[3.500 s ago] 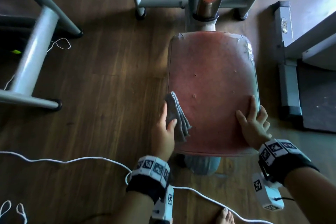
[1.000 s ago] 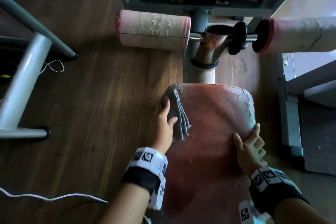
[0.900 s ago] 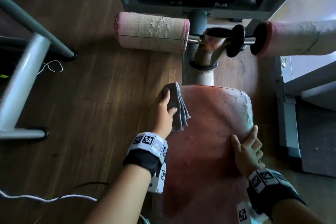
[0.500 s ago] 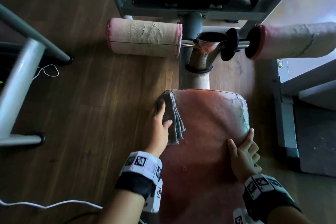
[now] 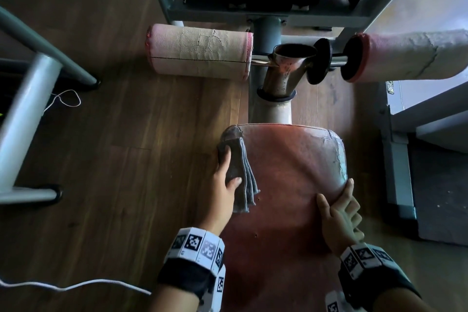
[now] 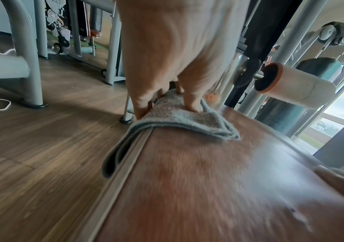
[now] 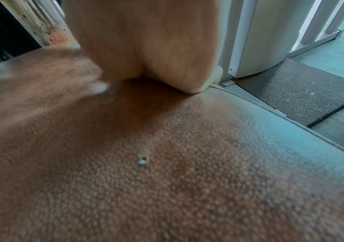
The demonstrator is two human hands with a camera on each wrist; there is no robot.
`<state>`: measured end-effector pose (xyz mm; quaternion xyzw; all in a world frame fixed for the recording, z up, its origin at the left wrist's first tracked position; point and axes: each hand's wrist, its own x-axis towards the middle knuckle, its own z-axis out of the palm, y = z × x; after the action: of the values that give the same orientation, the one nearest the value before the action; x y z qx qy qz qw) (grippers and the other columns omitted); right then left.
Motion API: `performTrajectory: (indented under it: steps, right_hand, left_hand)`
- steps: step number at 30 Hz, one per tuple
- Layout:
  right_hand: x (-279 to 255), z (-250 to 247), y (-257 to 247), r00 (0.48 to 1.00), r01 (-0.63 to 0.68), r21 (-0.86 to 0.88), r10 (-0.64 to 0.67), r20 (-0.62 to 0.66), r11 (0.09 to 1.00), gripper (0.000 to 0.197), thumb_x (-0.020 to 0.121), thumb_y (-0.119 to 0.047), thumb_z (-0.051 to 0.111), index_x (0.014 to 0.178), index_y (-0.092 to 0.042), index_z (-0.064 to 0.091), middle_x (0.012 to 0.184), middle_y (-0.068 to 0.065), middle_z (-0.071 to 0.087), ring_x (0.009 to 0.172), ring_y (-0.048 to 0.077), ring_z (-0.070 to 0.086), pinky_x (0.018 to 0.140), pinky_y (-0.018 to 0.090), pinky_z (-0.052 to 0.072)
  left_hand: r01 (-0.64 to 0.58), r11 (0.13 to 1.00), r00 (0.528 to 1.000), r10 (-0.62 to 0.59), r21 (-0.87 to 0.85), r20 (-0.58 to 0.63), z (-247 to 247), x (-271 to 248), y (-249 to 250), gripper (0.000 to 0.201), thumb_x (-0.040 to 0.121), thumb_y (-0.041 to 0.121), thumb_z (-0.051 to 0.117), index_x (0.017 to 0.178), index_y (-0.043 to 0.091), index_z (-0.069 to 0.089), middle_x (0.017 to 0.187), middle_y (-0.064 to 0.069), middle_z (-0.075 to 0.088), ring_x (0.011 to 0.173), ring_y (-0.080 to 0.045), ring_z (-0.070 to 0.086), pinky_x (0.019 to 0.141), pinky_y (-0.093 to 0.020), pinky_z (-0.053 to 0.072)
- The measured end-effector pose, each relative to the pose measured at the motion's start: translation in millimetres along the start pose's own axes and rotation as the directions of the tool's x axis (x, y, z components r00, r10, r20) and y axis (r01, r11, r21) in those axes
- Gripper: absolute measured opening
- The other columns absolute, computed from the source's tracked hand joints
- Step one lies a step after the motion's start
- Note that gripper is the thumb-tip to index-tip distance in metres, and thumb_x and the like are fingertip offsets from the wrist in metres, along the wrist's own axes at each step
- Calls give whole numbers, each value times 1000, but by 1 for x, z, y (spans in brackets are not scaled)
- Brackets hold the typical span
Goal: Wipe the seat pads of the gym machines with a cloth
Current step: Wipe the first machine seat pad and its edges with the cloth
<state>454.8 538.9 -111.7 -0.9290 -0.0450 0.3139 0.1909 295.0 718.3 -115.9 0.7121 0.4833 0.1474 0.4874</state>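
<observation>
1. Left hand [image 5: 224,191] gripped a folded grey cloth [image 5: 240,177] at the seat pad's left edge, thumb on top, fingers curled over the side; the left wrist view showed the fingertips [image 6: 191,104] pressing the cloth [image 6: 179,121] down.
2. Cloth draped over the pad's left edge near its far-left corner, part hanging down the side.
3. Red seat pad [image 5: 291,185] lay between both hands, surface worn, cracked along the far-right edge ahead of the right hand.
4. Right hand [image 5: 338,215] rested flat on the pad's right edge, fingers straight and spread, holding nothing; in the right wrist view the palm [image 7: 146,45] touched the pad [image 7: 166,172] by its piping.
5. Small hole [image 7: 142,160] marked the pad behind the right hand.
6. Chrome post [image 5: 281,78] stood beyond the pad, ahead of both hands.
7. Cracked pink roller pad [image 5: 200,52] sat ahead of the left hand, a second roller [image 5: 415,54] ahead of the right.
8. White cord [image 5: 76,286] lay on the wood floor [image 5: 126,185] left of the left wrist.
9. Grey machine frame [image 5: 22,119] stood well left of the left hand.
</observation>
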Motion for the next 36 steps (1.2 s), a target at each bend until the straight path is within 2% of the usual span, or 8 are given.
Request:
performTrajectory:
  steps: [5,8,14,20,23,27,32,36]
  right_hand:
    - [0,0,0,1000,-3,-8,3,6,1000,79,93,-56,37,148,-39,-16,155,4,9,137,34,20,109,57,14]
    - [1,-1,0,1000,-13,-13,14,14,1000,79,93,-57,37,148,-40,-18,155,3,9,137,34,20,109,57,14]
    - [3,-3,3,999,-6,-27,7,39,1000,81,92,-61,36,147,-39,-19,155,2,8,138,34,19,109,59,14]
    - [4,-6,8,998,40,30,-41,50,999,83,92,-61,40,149,-36,-14,156,6,10,139,36,18,114,56,13]
    - [-2,-11,13,992,117,60,-119,34,991,87,91,-53,50,152,-33,-9,157,7,12,140,37,20,113,54,16]
    - [-34,-17,48,962,268,-11,-267,53,963,84,93,-42,53,153,-31,-5,161,4,-5,145,35,14,112,53,18]
    - [-89,-12,122,912,402,-59,-395,108,914,78,96,-41,47,152,-32,-6,159,-7,-20,149,21,0,112,52,21]
    - [-109,-12,156,870,489,-68,-481,108,870,71,100,-36,40,152,-30,-8,156,-12,-24,149,15,-4,111,44,26]
  left_hand:
    - [-9,980,997,-7,198,78,-2,43,5,78,92,18,62,154,30,16,158,-10,26,142,-25,31,119,-42,24]
    - [-113,929,982,51,353,182,-3,53,15,76,98,25,52,155,24,2,162,-12,-8,149,-28,2,120,-34,0]
    - [-131,786,935,-105,604,340,14,37,28,87,95,60,35,145,33,-31,141,3,-52,138,-43,-33,113,-59,-15]
    - [-345,585,892,-38,734,450,39,-21,36,82,94,64,26,146,31,-29,147,1,-47,131,-41,-44,102,-56,-31]
    - [-398,573,863,-32,716,505,52,-61,31,82,90,69,17,147,30,-28,146,2,-48,131,-40,-45,101,-54,-33]
    - [-441,601,828,-13,666,560,60,-115,21,87,76,72,0,150,32,-21,149,7,-44,136,-36,-40,103,-51,-31]
    - [-387,702,895,130,598,427,29,-137,9,66,95,56,28,154,37,4,158,15,-23,144,-17,-30,115,-44,-13]
    - [-354,566,920,70,744,385,14,-139,-22,73,87,70,0,152,39,-10,157,10,-28,144,-25,-27,118,-53,-8]
